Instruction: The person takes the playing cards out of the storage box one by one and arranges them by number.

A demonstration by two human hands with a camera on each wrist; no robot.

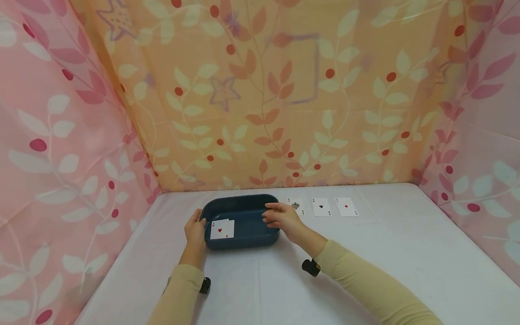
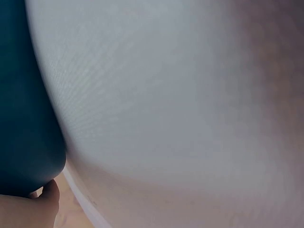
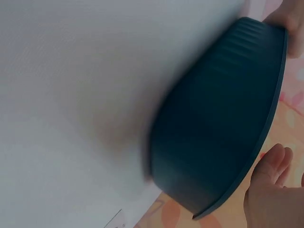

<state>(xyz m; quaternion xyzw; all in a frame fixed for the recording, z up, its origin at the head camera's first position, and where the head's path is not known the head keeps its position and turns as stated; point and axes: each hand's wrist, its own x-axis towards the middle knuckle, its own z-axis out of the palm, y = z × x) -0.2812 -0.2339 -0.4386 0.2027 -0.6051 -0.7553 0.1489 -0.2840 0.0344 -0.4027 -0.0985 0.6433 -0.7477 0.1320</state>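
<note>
A dark blue oblong basin (image 1: 252,228) is at the middle left of the white table, and whether it touches the cloth I cannot tell. My left hand (image 1: 195,231) grips its left end, thumb at the rim. Inside the basin lies an ace of hearts (image 1: 222,229), overlapping another card that is mostly hidden. By the right rim, my right hand (image 1: 287,221) has its fingers loosely extended and holds nothing; the right wrist view shows a gap between that hand (image 3: 273,190) and the basin (image 3: 213,118).
To the right of the basin, a row of cards lies face up: an ace of spades (image 1: 295,206), partly behind my right hand, an ace of clubs (image 1: 321,206) and an ace of diamonds (image 1: 346,206). Patterned cloth (image 1: 264,90) hangs behind the table and on both sides.
</note>
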